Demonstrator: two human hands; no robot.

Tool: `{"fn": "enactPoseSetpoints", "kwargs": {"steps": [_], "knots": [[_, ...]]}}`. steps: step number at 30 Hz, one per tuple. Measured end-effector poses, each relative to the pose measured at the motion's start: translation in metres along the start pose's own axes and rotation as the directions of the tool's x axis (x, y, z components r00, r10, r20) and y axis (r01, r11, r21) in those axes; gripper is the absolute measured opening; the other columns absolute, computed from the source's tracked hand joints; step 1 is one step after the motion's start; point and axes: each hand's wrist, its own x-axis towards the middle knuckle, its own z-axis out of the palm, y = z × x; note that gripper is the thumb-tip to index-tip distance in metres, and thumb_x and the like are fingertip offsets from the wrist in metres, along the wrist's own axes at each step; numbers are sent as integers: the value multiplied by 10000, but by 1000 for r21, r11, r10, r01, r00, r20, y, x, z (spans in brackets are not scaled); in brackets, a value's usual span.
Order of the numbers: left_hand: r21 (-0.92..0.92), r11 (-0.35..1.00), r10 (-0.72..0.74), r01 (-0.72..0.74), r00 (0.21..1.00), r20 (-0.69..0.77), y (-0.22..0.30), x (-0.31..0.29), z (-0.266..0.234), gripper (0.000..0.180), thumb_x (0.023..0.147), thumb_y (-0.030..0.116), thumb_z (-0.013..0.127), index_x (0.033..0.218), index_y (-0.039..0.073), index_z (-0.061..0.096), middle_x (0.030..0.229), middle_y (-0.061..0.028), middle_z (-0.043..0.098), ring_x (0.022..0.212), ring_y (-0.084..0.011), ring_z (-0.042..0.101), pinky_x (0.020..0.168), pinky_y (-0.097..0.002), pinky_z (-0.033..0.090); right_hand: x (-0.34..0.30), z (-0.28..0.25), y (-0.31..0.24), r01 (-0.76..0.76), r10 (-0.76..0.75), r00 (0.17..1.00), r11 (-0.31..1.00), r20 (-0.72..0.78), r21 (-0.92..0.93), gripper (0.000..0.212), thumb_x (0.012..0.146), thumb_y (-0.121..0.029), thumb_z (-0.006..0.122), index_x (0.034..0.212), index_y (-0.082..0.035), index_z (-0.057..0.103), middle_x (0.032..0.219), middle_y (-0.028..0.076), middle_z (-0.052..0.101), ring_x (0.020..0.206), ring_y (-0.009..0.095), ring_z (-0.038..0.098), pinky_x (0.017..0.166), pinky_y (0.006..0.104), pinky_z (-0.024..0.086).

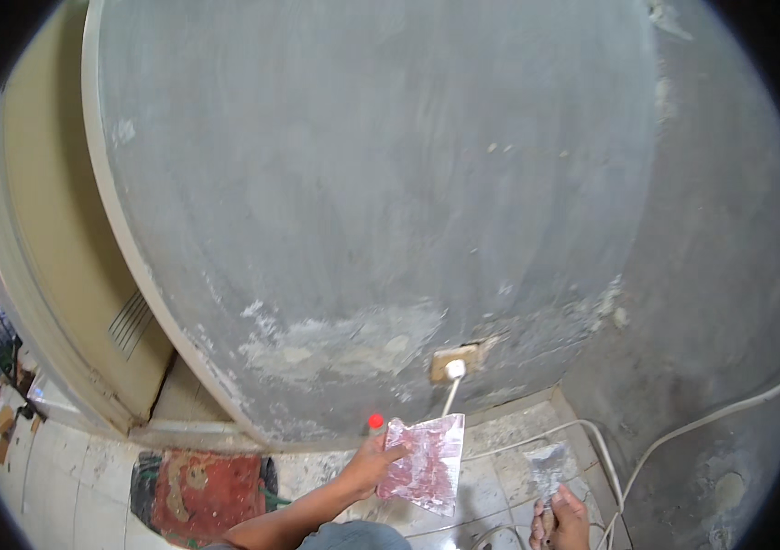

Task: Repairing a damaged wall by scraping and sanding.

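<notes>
My left hand is closed round the edge of a flat plate, reddish and smeared with white putty, its thumb lying across the face. Just above that hand shows a red cap or knob on a short pale stem; whether the hand holds it is unclear. My right hand, at lower right, grips the handle of a putty knife. The knife's wide blade points away from me and is coated with whitish putty. Ahead stands a grey wall with pale, rough patches low down.
A white plug sits in a wall socket, its cord hanging down. White cables loop over the tiled floor on the right. At lower left lies a red, stained bag or cloth. A cream door stands left.
</notes>
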Motion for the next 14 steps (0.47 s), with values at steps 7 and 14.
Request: {"fn": "enactPoseSetpoints", "kwargs": {"steps": [7,14], "knots": [[-33,998,-41,46,988,148,97,-1,67,167,920,134,571,1045,24,565,890,-40,621,764,-126,620,667,-292,549,-4,8,-7,21,-30,997,992,70,124,270,980,-250,404,826,-55,507,517,46,455,368,147,417,340,275,367],[-123,987,-63,101,958,281,115,-21,99,268,921,159,574,1138,12,515,972,-63,618,826,-145,638,726,-301,557,12,-3,-6,24,-59,992,954,110,299,257,935,-246,442,1091,-47,493,728,107,569,443,204,500,366,354,396]]}}
